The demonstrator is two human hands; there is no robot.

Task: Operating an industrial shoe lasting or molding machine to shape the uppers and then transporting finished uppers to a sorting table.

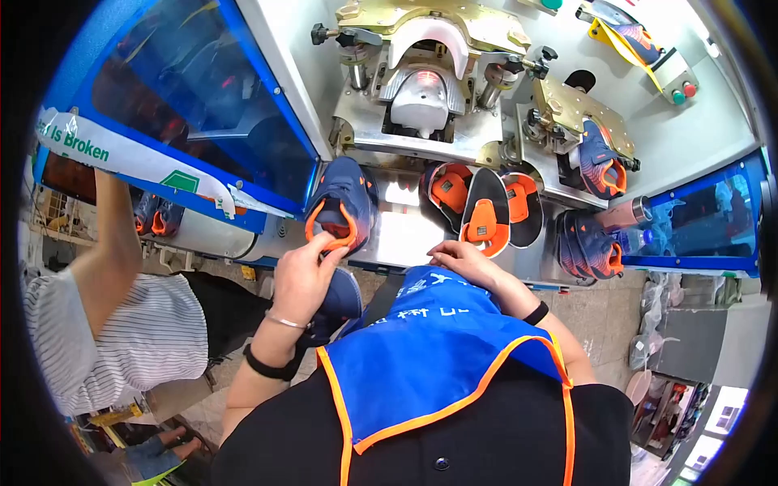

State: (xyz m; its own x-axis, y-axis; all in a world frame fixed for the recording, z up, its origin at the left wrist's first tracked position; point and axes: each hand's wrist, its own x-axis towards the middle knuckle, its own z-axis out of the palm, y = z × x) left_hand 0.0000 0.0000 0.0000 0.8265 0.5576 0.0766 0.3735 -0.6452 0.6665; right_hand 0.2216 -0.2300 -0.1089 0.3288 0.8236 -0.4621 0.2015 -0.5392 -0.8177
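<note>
At the front ledge of the machine, my left hand [301, 279] pinches the orange-lined heel collar of a navy sneaker [342, 190]. The sneaker lies on the metal ledge, its toe pointing away from me. Lower, beside my left wrist, part of another dark navy shoe [342, 296] shows; my arm hides some of it. My right hand [470, 266] hovers by the ledge's front edge, fingers loosely bent, and I see nothing in it. Just beyond it stands a black-and-orange insole [486, 211], among several similar orange-and-black pieces [447, 193].
A metal press [425, 101] with a pale shoe form rises behind the ledge. On the right sit a clamped navy shoe [601, 162] and stacked navy shoes [585, 247]. A blue-framed door [275, 89] stands left, near another person's arm [113, 243].
</note>
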